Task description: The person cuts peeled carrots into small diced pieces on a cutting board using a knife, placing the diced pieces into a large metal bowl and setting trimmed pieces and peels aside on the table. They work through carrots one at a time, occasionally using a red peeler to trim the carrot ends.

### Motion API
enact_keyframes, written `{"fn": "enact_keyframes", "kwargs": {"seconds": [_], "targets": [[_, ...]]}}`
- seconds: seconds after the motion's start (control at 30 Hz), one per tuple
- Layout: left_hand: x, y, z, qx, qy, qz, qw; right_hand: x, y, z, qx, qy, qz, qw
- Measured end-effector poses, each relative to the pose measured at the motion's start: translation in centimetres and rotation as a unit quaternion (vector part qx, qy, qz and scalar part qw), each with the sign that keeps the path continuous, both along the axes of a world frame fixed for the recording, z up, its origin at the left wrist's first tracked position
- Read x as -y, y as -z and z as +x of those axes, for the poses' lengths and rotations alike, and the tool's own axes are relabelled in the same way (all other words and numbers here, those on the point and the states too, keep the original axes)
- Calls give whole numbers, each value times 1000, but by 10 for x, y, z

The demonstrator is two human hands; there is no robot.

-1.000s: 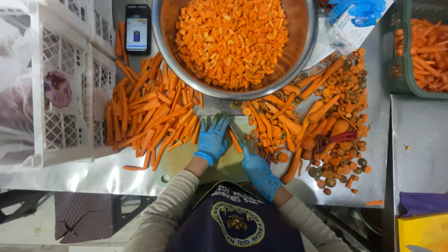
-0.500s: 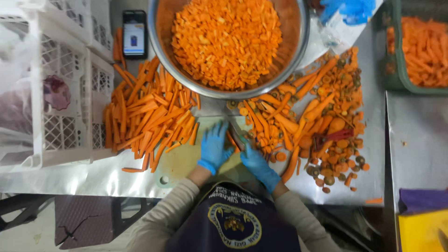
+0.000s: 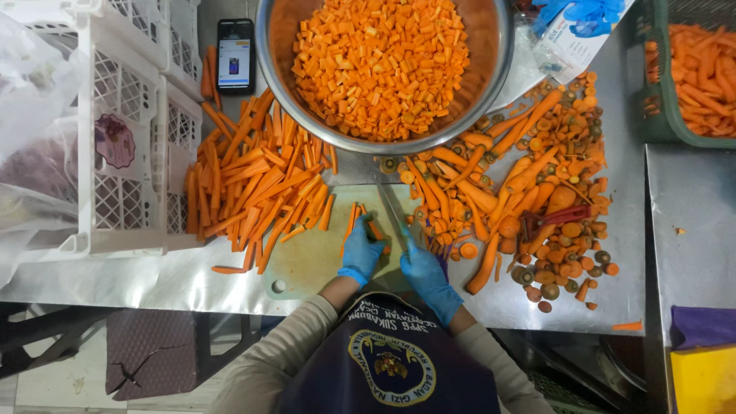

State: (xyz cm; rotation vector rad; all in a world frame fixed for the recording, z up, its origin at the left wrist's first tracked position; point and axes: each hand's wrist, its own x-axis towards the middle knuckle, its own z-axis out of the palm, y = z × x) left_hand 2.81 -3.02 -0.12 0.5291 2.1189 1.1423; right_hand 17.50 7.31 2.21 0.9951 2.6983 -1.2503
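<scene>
1. The left hand point(image 3: 360, 253), in a blue glove, is pressing down on a few carrot sticks point(image 3: 360, 218) on the green board point(image 3: 307, 264), with the fingers curled over them.
2. The right hand point(image 3: 426, 274), also gloved, is gripping the handle of a knife point(image 3: 392, 215); the blade is pointing away from the person and is lying just beside the left fingertips.
3. The sticks under the hand are lying on the middle of the board, between the big pile of sticks point(image 3: 257, 188) on the left and the heap of whole carrots and trimmed ends point(image 3: 521, 199) on the right.
4. A steel bowl point(image 3: 502, 69) full of carrot cubes is standing just behind the board, near the knife tip.
5. What could go wrong: I judge the blade is very close to the left fingers, so a slip on a round, wet stick could bring the edge into the glove.
6. The sticks are not all lined up, so they could roll or spread under the hand and give uneven pieces.
7. The board is crowded by both heaps, so pieces could fall off the table edge; one stick point(image 3: 228, 270) is already lying apart, near the edge.
8. Hard to see: the knife handle is hidden inside the right hand, and the thin blade is difficult to follow against the board.
9. Whether the blade is touching the sticks, I cannot tell.
10. The white crates point(image 3: 126, 130), the green basket point(image 3: 655, 107) and the bowl are cut off by the picture frame; a phone point(image 3: 234, 55) is lying behind the pile.
</scene>
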Motion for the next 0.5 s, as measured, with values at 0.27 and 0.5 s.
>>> {"fn": "enact_keyframes", "kwargs": {"seconds": [0.27,0.5], "targets": [[-6,4,4,49,-48,81,994,18,20,26,-63,-61,170,982],[-7,6,5,39,-67,90,993,24,19,29,-32,-108,195,974]]}}
